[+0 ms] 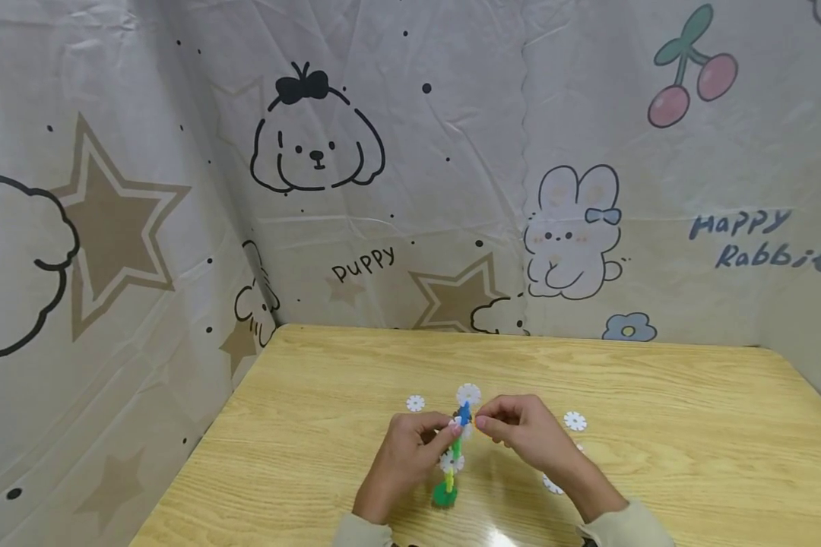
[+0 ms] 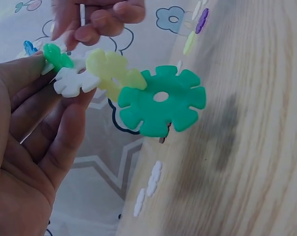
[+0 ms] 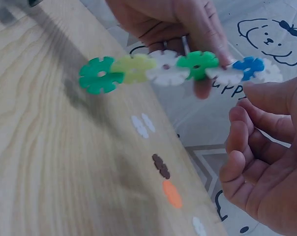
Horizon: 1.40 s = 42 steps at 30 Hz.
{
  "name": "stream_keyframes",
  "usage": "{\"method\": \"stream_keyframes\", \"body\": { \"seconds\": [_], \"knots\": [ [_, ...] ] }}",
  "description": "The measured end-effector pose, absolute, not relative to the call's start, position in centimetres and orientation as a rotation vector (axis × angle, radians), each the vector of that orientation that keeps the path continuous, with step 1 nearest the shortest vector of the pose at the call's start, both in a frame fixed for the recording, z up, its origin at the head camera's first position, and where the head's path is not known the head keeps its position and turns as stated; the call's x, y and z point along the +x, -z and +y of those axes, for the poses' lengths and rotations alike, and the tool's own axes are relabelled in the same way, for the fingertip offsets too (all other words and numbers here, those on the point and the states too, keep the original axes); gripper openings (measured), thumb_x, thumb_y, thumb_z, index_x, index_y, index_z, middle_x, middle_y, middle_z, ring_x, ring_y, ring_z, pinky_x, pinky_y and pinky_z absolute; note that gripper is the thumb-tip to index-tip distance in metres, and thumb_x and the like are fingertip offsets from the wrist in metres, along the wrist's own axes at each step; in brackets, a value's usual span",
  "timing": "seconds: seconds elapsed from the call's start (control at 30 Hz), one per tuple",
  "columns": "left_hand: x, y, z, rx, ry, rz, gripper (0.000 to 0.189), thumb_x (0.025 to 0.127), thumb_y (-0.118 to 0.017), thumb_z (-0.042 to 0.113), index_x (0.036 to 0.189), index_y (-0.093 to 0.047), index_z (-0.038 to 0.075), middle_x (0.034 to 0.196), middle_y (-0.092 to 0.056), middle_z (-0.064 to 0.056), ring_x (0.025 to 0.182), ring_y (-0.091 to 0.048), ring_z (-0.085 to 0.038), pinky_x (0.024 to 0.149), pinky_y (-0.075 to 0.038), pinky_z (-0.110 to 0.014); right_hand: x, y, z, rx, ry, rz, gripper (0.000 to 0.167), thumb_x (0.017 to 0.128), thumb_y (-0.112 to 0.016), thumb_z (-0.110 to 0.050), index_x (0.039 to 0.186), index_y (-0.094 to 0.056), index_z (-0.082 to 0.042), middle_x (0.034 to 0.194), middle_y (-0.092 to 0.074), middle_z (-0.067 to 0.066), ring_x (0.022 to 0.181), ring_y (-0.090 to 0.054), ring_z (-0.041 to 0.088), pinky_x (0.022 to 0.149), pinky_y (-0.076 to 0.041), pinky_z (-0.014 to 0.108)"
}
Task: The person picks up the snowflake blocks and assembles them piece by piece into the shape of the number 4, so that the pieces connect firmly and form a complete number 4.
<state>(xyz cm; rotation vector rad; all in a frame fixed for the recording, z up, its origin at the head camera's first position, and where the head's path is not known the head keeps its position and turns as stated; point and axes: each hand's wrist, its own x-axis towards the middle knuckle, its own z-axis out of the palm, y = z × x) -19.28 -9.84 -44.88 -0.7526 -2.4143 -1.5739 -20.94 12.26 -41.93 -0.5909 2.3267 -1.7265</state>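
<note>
A chain of slotted, flower-shaped plastic discs stands out from my left hand [image 1: 410, 456], whose thumb and fingers grip it near the middle. It runs from a dark green disc [image 2: 163, 101] through yellow [image 2: 114, 73], white [image 2: 77, 81] and bright green [image 3: 197, 65] to a blue disc [image 3: 249, 68] and a white disc [image 3: 271, 71]. My right hand [image 1: 523, 429] is beside the blue end, thumb and forefinger tips close together. In the right wrist view its thumb overlaps that end, and its other fingers curl. I cannot tell whether it pinches the chain.
On the wooden table [image 1: 301, 425] lie loose discs: a white one [image 1: 415, 403] beyond the left hand, another white disc [image 1: 575, 420] to the right, a brown disc [image 3: 161, 166], an orange disc [image 3: 172, 194] and a purple disc [image 2: 202, 20]. A printed cloth [image 1: 438, 152] hangs behind.
</note>
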Motion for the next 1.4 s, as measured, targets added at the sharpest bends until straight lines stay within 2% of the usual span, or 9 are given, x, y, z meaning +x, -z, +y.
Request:
{"method": "stream_keyframes", "body": {
  "seconds": [0.07, 0.17, 0.27, 0.43, 0.77, 1.0, 1.2, 1.4],
  "knots": [
    [-19.3, 44.8, -9.8, -0.738, 1.588, -2.389, 0.018, 0.099, -0.065, 0.021, 0.095, -0.077, 0.008, 0.070, -0.068, -0.004, 0.049, -0.050, 0.000, 0.046, -0.044, -0.018, -20.8, 42.3, 12.3, -0.607, 1.718, 2.303, 0.017, 0.096, -0.068, -0.015, 0.099, -0.072, 0.001, 0.080, -0.061, 0.006, 0.068, -0.051, 0.017, 0.057, -0.042, 0.025],
    [-19.3, 44.7, -9.7, -0.712, 1.612, -2.331, 0.015, 0.098, -0.067, 0.018, 0.095, -0.077, 0.007, 0.076, -0.071, -0.002, 0.048, -0.055, -0.004, 0.045, -0.049, -0.022, -20.7, 42.7, 12.3, -0.629, 1.706, 2.282, 0.018, 0.096, -0.068, -0.015, 0.100, -0.072, 0.002, 0.081, -0.062, 0.007, 0.069, -0.052, 0.017, 0.058, -0.044, 0.025],
    [-19.3, 44.5, -9.6, -0.696, 1.650, -2.271, 0.013, 0.097, -0.068, 0.016, 0.096, -0.077, 0.006, 0.083, -0.073, -0.002, 0.049, -0.062, -0.014, 0.045, -0.053, -0.026, -20.7, 43.2, 12.1, -0.655, 1.685, 2.286, 0.018, 0.095, -0.069, -0.015, 0.099, -0.072, 0.002, 0.082, -0.064, 0.008, 0.070, -0.054, 0.016, 0.061, -0.047, 0.026],
    [-19.4, 44.3, -9.5, -0.695, 1.693, -2.238, 0.013, 0.097, -0.068, 0.015, 0.097, -0.077, 0.006, 0.085, -0.072, -0.004, 0.050, -0.063, -0.027, 0.044, -0.053, -0.028, -20.6, 43.6, 11.7, -0.718, 1.652, 2.301, 0.017, 0.094, -0.070, -0.014, 0.098, -0.072, 0.002, 0.084, -0.065, 0.006, 0.073, -0.057, 0.014, 0.064, -0.049, 0.027],
    [-19.3, 43.9, -9.2, -0.684, 1.645, -2.227, 0.013, 0.097, -0.068, 0.016, 0.093, -0.077, 0.007, 0.079, -0.072, -0.001, 0.050, -0.063, -0.019, 0.045, -0.053, -0.027, -20.3, 43.6, 11.2, -0.790, 1.641, 2.292, 0.013, 0.092, -0.071, -0.013, 0.096, -0.072, -0.001, 0.086, -0.066, 0.006, 0.077, -0.060, 0.015, 0.066, -0.051, 0.027],
    [-19.3, 43.9, -9.0, -0.686, 1.603, -2.216, 0.013, 0.096, -0.070, 0.017, 0.093, -0.078, 0.008, 0.078, -0.072, -0.001, 0.048, -0.059, -0.009, 0.044, -0.049, -0.023, -20.2, 43.4, 11.0, -0.810, 1.629, 2.332, 0.010, 0.093, -0.071, -0.013, 0.091, -0.073, -0.003, 0.082, -0.066, 0.003, 0.073, -0.057, 0.014, 0.064, -0.048, 0.027],
    [-19.4, 43.8, -9.2, -0.694, 1.607, -2.221, 0.009, 0.096, -0.070, 0.015, 0.097, -0.077, 0.009, 0.088, -0.074, 0.000, 0.056, -0.066, -0.018, 0.051, -0.053, -0.024, -20.3, 43.0, 11.4, -0.835, 1.582, 2.423, 0.008, 0.093, -0.071, -0.014, 0.088, -0.074, -0.008, 0.079, -0.066, -0.002, 0.071, -0.055, 0.012, 0.061, -0.047, 0.027],
    [-19.4, 44.2, -9.5, -0.696, 1.650, -2.282, 0.009, 0.094, -0.070, 0.004, 0.101, -0.074, 0.002, 0.094, -0.074, -0.011, 0.059, -0.068, -0.026, 0.051, -0.053, -0.026, -20.5, 42.4, 12.0, -0.811, 1.548, 2.466, 0.007, 0.093, -0.071, -0.014, 0.089, -0.075, -0.010, 0.081, -0.066, -0.002, 0.071, -0.055, 0.015, 0.060, -0.048, 0.028]
  ]
}}
